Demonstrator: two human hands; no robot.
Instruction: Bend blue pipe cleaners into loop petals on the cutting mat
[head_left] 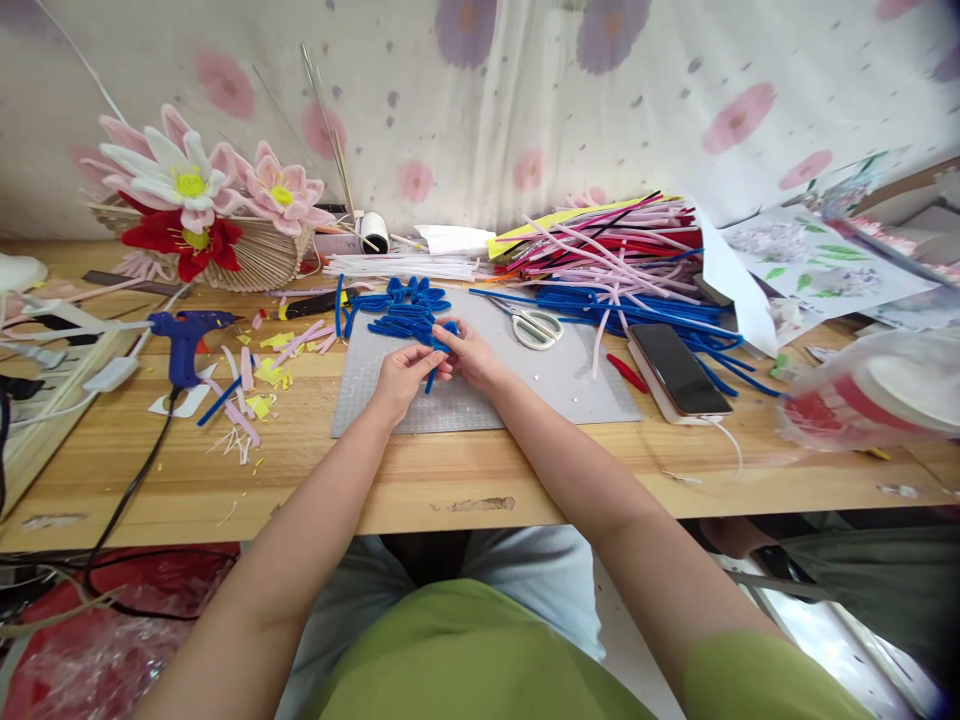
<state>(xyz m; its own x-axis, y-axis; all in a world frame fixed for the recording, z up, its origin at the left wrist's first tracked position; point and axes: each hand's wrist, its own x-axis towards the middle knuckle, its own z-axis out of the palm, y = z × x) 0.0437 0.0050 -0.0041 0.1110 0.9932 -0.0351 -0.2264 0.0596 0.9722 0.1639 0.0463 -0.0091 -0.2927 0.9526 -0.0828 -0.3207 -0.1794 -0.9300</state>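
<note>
Both hands meet above the grey cutting mat (480, 412). My left hand (409, 380) is closed, pinching a blue pipe cleaner (430, 382) whose short end points down below the fingers. From the other side my right hand (469, 355) grips the same blue piece, part of which rises above its fingertips. Just beyond the hands lies a pile of bent blue pipe cleaners (401, 312), some shaped into petal-like loops. White-handled scissors (536, 328) rest on the mat to the right of my right hand.
A blue glue gun (187, 345) with its cord sits at left, near yellow and pink scraps (274, 373). Pipe-cleaner flowers (187, 185) stand behind. Bundled pipe cleaners (607, 250), a phone (679, 368) and a bagged tub (870, 395) occupy the right side.
</note>
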